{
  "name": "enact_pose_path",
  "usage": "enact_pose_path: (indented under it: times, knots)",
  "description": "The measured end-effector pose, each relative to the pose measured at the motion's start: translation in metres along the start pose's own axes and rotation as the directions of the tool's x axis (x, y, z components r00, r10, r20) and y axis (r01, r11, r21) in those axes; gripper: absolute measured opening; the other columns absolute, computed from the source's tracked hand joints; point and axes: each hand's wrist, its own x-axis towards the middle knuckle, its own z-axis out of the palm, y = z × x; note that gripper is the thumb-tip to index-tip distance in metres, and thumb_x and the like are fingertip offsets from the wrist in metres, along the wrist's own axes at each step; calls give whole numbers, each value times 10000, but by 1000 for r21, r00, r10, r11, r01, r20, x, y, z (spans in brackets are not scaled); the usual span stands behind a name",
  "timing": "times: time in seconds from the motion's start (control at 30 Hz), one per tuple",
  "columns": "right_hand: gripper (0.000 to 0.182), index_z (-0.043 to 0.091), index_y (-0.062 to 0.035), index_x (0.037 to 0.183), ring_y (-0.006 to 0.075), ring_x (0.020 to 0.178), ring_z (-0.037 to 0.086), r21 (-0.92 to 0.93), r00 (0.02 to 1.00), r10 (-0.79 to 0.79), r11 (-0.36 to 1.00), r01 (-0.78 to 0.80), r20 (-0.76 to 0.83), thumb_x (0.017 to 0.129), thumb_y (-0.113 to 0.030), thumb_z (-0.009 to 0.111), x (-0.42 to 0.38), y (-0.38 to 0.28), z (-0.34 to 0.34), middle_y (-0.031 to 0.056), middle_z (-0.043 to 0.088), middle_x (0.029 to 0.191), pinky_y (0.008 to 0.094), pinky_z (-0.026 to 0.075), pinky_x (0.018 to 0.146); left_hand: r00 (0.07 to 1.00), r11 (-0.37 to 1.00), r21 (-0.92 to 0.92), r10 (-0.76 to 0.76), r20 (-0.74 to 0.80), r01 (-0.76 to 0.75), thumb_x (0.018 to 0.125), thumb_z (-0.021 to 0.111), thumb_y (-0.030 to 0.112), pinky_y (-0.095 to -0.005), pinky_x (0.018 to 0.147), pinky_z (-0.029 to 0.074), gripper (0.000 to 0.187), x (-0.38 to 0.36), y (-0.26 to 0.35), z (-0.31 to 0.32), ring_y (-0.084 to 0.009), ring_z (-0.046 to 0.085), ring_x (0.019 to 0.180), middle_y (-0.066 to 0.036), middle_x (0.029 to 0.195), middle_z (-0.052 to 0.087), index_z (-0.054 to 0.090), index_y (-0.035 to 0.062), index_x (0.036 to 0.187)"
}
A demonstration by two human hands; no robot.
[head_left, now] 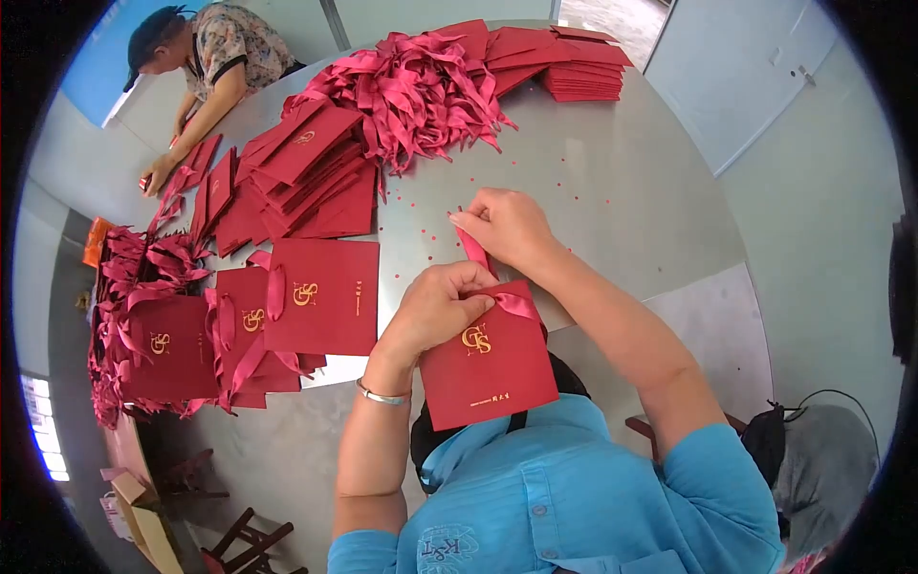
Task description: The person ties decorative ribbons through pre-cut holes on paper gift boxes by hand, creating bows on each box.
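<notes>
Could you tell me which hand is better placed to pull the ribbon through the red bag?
Probably the right hand: it already pinches the ribbon above the red bag, while the left hand steadies the bag's top edge.

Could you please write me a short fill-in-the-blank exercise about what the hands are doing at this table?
1. The left hand presses on a red paper bag printed with ____ lettering.
2. The right hand pulls a red ____ upward from the bag.
3. The loose pile of ribbons lies on a ____ table.
4. The left wrist wears a silver ____.

Missing words: gold; ribbon; grey; bracelet
</notes>
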Motion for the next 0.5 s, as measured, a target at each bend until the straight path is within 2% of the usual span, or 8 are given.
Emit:
enact_pose_path:
  times: [0.07,0.13,0.17,0.23,0.27,0.33,0.43,0.5]
  knots:
    - [270,659,-20,829,242,663,643,77,998,51,996,-55,46,808,-283,716,-4,-3,-8,120,667,739,359,492,591,1000,1000,22,-16,-24,17,836,605,-69,-209,667,484,105,-1,2,1,-47,588,749,-2,813,652,635,-8,916]
    - [269,652,-8,868,166,661,632,349,995,52,934,-80,90,819,-263,723,-17,-3,-19,98,666,730,313,483,575,999,1000,-21,-24,-23,24,836,605,-64,-208,662,482,98,-2,4,0,-46,587,747,-2,810,651,635,-8,911]
    - [269,652,-8,868,166,661,632,346,994,54,934,-85,98,819,-263,723,-27,-5,-30,98,666,730,313,483,575,999,998,-61,-31,-19,30,836,604,-59,-207,658,481,91,-2,5,0,-45,586,745,-1,807,649,635,-9,906]
    - [226,648,-1,894,104,656,597,314,938,112,923,-220,328,829,-205,718,-53,-14,-58,64,646,748,275,477,573,1000,998,-68,-8,-8,7,839,605,-54,-205,655,482,86,-2,2,-1,-45,587,740,-1,806,651,637,-8,904]
    - [226,648,-1,894,104,656,597,305,936,114,926,-222,334,829,-205,718,-65,-13,-64,64,646,748,275,477,573,1000,998,-68,20,1,-20,841,607,-49,-202,652,483,80,-1,0,-2,-45,588,735,-1,805,653,639,-8,903]
    - [221,645,3,962,67,636,562,188,956,-48,982,-7,290,835,-163,714,-87,-11,-72,40,618,768,246,467,571,1000,999,-44,13,0,-13,845,609,-39,-200,646,482,72,2,-2,-3,-44,589,731,0,804,653,640,-6,901]
    - [285,618,1,1069,61,609,531,189,990,10,981,-37,142,829,-119,712,-105,-16,-66,19,581,761,226,449,557,1000,1000,-29,-2,1,2,851,617,-19,-196,637,479,55,1,-2,-2,-43,591,724,1,801,655,643,-5,897]
    - [327,595,4,1112,57,608,528,256,986,40,963,-81,160,828,-110,711,-112,-17,-62,16,578,754,223,444,550,1000,999,-39,0,-9,-1,853,622,-7,-195,634,477,47,2,-1,-4,-43,592,722,1,799,656,644,-6,895]
